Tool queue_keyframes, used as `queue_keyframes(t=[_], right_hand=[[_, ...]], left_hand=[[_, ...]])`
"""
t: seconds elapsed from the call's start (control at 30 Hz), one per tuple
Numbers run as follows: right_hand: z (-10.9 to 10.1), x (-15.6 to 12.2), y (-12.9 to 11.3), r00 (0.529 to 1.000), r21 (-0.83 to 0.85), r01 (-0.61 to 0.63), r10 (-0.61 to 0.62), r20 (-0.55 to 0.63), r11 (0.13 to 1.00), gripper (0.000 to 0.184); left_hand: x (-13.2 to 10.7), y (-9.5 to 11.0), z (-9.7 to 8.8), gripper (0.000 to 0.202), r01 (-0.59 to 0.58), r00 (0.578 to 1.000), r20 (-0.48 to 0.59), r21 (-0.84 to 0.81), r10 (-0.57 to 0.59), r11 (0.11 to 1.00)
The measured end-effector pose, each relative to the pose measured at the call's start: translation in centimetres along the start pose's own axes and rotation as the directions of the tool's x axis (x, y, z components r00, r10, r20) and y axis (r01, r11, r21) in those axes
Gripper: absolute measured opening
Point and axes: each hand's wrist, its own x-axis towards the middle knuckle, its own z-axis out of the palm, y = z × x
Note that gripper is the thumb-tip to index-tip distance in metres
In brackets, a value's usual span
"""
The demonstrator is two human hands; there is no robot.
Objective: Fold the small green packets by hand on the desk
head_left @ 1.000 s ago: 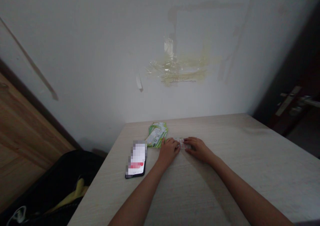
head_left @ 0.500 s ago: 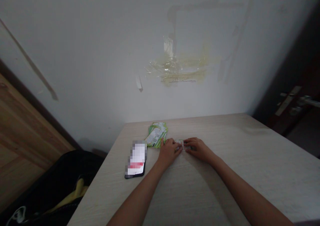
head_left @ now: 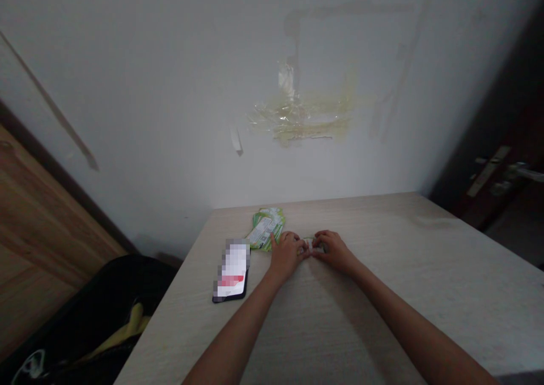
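Between my two hands lies a small pale packet with some green and reddish print, mostly covered by fingers. My left hand pinches its left end, its fingers bent. On the other end my right hand is closed too, thumb near the front edge and fingertips behind. Just left and beyond my left hand sits a loose pile of flat green-and-white printed packets. One fingertip of that hand comes close to the pile; whether it touches, I cannot tell.
A smartphone with a lit, blurred screen lies left of my left forearm on the pale wooden table. Behind stands a grey wall with old tape. A dark bag is beside the table at left, a door handle at right.
My right hand's fingers have bent more and risen slightly around the packet. My left fingers have curled a little more. The phone and the green pile stay put.
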Motion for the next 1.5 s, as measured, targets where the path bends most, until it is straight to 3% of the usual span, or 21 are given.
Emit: queue_keyframes(t=[0.23, 0.47, 0.73, 1.0, 1.13, 1.3, 1.5], right_hand=[[-0.8, 0.0, -0.3, 0.999, 0.001, 0.009, -0.009, 0.049, 1.000, 0.022], [-1.5, 0.0, -0.1, 0.995, 0.040, 0.041, -0.045, 0.092, 0.998, 0.023], [-1.7, -0.1, 0.7, 0.988, 0.084, 0.048, -0.060, 0.144, 0.995, 0.031], [-2.2, 0.0, 1.2, 0.965, 0.082, 0.033, -0.053, 0.258, 0.996, 0.048], [-2.4, 0.0, 1.2, 0.958, 0.092, 0.034, -0.059, 0.282, 0.995, 0.051], [-2.4, -0.3, 1.2, 0.963, 0.099, 0.040, -0.065, 0.263, 0.994, 0.056], [-2.7, -0.6, 0.6, 0.950, 0.111, 0.109, -0.137, 0.280, 0.988, 0.064]], left_hand=[[0.0, -0.4, -0.8, 0.016, -0.025, 0.996, 0.092, 0.011, 0.024, 1.000], [-0.1, -1.1, -1.6, 0.025, -0.053, 0.986, 0.163, 0.064, 0.042, 0.997], [-0.1, -1.7, -2.3, 0.033, -0.041, 0.956, 0.294, 0.056, 0.022, 0.998], [0.0, -2.4, -2.2, 0.035, -0.016, 0.942, 0.336, 0.032, 0.005, 0.999], [-0.2, -2.3, -2.0, 0.035, -0.026, 0.948, 0.317, 0.046, 0.010, 0.999], [-0.9, -2.1, -1.2, 0.038, -0.050, 0.977, 0.208, 0.060, 0.037, 0.997], [-1.6, -1.7, -0.7, 0.035, -0.026, 0.988, 0.155, 0.027, 0.021, 0.999]])
